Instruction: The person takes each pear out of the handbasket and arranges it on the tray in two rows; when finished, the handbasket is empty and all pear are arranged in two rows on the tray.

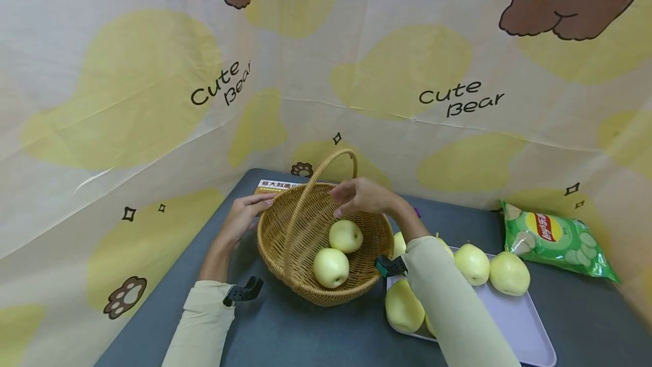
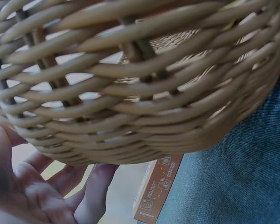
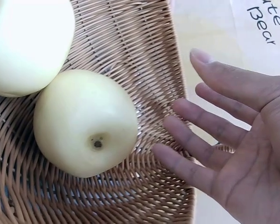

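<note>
A wicker basket (image 1: pixel 305 231) with a tall arched handle stands tilted, its mouth turned toward me. Inside lie two pale yellow pears, a front pear (image 1: pixel 331 268) and a rear pear (image 1: pixel 346 236), side by side. My left hand (image 1: pixel 240 221) holds the basket's left rim; in the left wrist view its fingers (image 2: pixel 100 186) reach behind the wicker edge, tips hidden. Over the basket's back right part is my right hand (image 1: pixel 364 196), its fingers spread and loosely bent. In the right wrist view this hand holds nothing, fingertips apart from the nearer pear (image 3: pixel 84 123).
To the right, a lilac tray (image 1: pixel 527 327) bears several more pears (image 1: pixel 471 265), partly covered by my right sleeve (image 1: pixel 453 293). Farther right lies a green bag of chips (image 1: pixel 555 242). A printed box (image 1: pixel 275 186) sits behind the basket. Patterned cloth (image 1: pixel 377 95) hangs behind the table.
</note>
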The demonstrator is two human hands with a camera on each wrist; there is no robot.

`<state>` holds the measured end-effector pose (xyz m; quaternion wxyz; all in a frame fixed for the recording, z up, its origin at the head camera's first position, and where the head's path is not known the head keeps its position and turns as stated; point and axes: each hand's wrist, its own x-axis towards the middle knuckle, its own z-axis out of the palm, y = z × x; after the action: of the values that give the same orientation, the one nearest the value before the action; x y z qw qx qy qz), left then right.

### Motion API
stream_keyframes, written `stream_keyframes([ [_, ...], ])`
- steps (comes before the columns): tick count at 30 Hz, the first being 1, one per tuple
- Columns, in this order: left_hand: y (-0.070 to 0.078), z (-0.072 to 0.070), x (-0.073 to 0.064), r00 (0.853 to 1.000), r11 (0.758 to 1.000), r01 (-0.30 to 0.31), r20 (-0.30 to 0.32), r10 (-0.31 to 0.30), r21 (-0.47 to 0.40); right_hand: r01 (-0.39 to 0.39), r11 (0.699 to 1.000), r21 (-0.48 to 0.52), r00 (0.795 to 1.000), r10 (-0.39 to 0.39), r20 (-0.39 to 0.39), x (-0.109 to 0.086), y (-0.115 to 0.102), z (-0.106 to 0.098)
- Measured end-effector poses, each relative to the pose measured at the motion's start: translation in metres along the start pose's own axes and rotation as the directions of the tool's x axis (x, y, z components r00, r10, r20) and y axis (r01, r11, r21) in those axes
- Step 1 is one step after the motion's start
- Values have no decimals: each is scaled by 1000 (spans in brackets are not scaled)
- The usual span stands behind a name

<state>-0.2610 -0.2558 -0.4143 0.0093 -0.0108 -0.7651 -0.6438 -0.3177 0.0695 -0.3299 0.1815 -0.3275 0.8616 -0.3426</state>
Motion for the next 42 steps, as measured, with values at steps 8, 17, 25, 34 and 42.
stream_keyframes([
  [8, 2, 2, 0, 1000, 1000, 5, 1, -5, -4, -77, 997, -25, 992, 79, 95, 0, 6, 4],
  [17, 1, 3, 1, 1000, 1000, 2, 1, -2, 1, -117, 990, -81, 977, 129, 169, 4, 11, 9],
  [25, 1, 4, 2, 1000, 1000, -3, 3, 3, -14, -184, 980, -74, 950, 197, 241, 3, 8, 10],
  [34, 1, 3, 2, 1000, 1000, 1, 2, -1, -5, -228, 971, -69, 930, 238, 281, 5, 11, 13],
  [42, -1, 0, 1, 1000, 1000, 0, 0, 0, 10, -248, 967, -59, 925, 254, 282, 5, 12, 15],
])
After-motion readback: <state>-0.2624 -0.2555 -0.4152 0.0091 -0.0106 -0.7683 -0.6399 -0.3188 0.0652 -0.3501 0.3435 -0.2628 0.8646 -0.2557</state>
